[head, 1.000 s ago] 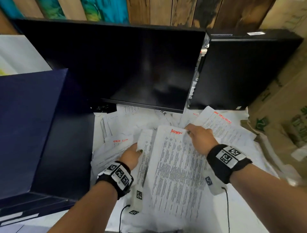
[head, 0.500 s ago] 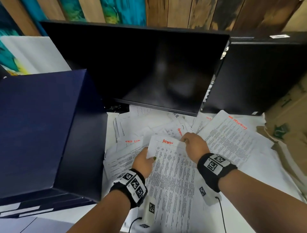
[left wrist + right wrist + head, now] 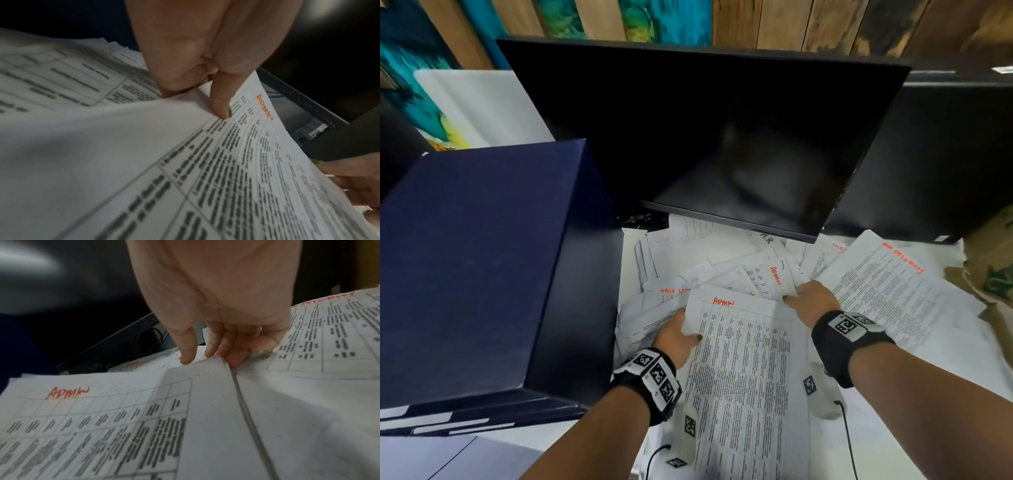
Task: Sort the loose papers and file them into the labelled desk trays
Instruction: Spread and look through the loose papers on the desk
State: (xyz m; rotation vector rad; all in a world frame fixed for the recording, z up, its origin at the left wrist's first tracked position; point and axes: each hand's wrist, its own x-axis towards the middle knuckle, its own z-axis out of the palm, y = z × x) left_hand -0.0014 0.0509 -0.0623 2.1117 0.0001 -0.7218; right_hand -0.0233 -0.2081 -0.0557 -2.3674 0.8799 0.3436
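Under the black monitor (image 3: 722, 137), much of the heap of loose white printed papers (image 3: 722, 270) is hidden by the screen's lower edge, and the body text on every sheet is too blurred to read. At lower left, only white label strips on the front of the dark navy stacked desk trays (image 3: 465, 267) show, their wording unreadable. The left hand (image 3: 676, 339) pinches the left edge of a white gridded sheet headed "ADMIN" in red marker (image 3: 743, 370), thumb on top and fingers curled beneath. The right hand (image 3: 813, 298) grips the sheet's upper right corner, thumb above and fingers tucked under; the right wrist view shows more than one page edge there. This sheet lies on top of the pile, near the desk's front. Papers cover the white desk (image 3: 914, 411); a black computer case (image 3: 941, 164) stands right of the monitor, with painted wooden planks (image 3: 756, 20) behind. Other red headings read "TASK LI…", "ADMIN" and, in dark ink, "H.R".
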